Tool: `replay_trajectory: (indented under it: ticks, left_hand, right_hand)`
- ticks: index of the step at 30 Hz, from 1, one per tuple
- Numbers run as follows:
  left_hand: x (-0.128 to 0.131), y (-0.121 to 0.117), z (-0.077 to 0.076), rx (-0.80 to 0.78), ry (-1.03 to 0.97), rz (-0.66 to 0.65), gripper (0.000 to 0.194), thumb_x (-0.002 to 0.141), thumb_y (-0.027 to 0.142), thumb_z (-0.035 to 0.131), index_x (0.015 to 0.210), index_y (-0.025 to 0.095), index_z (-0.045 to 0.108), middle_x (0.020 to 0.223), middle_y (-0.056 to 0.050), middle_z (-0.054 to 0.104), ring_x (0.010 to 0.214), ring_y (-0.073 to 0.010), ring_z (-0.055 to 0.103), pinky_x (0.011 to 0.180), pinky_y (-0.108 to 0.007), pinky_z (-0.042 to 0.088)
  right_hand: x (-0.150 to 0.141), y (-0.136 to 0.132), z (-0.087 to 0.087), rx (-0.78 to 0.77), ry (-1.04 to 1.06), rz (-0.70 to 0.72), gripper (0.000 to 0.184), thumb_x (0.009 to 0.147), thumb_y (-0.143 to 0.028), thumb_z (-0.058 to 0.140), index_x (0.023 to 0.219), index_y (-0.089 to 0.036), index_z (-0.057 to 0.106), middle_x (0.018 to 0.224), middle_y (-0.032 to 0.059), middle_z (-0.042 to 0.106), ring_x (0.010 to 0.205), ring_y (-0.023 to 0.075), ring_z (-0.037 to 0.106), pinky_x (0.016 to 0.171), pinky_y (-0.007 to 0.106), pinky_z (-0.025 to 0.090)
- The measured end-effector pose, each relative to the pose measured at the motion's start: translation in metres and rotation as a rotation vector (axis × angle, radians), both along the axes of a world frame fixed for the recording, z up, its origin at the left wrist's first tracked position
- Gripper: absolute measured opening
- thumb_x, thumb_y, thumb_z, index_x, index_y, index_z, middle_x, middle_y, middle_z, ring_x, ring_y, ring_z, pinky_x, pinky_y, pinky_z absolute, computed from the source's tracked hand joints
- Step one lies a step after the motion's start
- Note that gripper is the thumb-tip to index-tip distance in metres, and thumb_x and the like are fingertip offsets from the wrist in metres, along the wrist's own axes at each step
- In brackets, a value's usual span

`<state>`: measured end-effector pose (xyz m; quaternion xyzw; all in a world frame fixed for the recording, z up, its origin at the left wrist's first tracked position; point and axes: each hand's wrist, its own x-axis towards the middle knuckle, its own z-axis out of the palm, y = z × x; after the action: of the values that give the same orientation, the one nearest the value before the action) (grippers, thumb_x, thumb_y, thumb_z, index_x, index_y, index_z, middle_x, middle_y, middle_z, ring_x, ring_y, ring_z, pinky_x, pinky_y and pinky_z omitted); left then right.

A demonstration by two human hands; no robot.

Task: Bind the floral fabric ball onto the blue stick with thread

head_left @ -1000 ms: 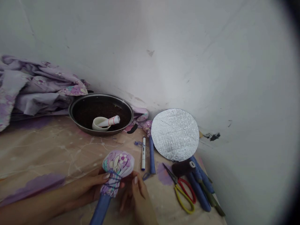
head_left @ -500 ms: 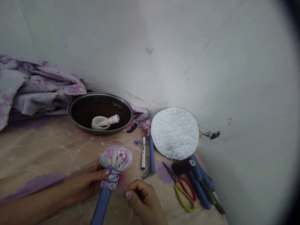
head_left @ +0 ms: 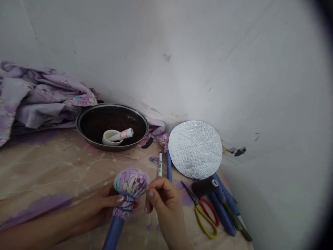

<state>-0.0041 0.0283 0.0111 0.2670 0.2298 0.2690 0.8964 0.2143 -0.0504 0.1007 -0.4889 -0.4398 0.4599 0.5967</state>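
Observation:
My left hand is wrapped round the neck of a cloth-headed mallet. Its round head is covered in purple floral fabric, gathered below and bound with dark blue thread. The blue-wrapped handle slants down toward me. Close to the right side of the head, my right hand has its thumb and index finger pinched together. Whatever lies in that pinch is too fine to make out. A white marker lies just beyond the right hand, its lower part covered by the fingers.
A dark pan holds a white cup with a rolled paper piece. Floral cloth is heaped at left. Scissors, a dark thread spool, a silvery disc and blue-wrapped sticks lie at right, before the wall.
My right hand has risen from beside the handle to the mallet's head, now covering part of the marker. The left hand keeps its hold, and the mallet has shifted slightly down and right.

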Motion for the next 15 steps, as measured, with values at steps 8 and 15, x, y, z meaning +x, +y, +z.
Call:
replay_trajectory:
  ticks: [8, 15]
  left_hand:
    - [0.003, 0.001, 0.0, 0.019, 0.031, 0.006, 0.045, 0.08, 0.041, 0.127, 0.117, 0.026, 0.105, 0.111, -0.005, 0.101, 0.112, -0.0321, 0.092, 0.109, -0.04, 0.072]
    - [0.008, 0.004, -0.009, 0.102, -0.027, -0.055, 0.054, 0.083, 0.051, 0.125, 0.122, 0.022, 0.102, 0.11, -0.008, 0.099, 0.111, -0.0313, 0.089, 0.108, -0.039, 0.071]
  right_hand:
    - [-0.016, 0.013, 0.008, 0.043, 0.195, 0.06, 0.068, 0.096, -0.085, 0.113, 0.088, -0.028, 0.078, 0.069, 0.0002, 0.086, 0.046, 0.0181, 0.075, 0.055, 0.031, 0.072]
    - [-0.014, 0.016, 0.007, 0.102, 0.171, 0.025, 0.063, 0.097, -0.083, 0.113, 0.089, -0.026, 0.087, 0.065, -0.0015, 0.083, 0.04, 0.0147, 0.069, 0.046, 0.025, 0.063]
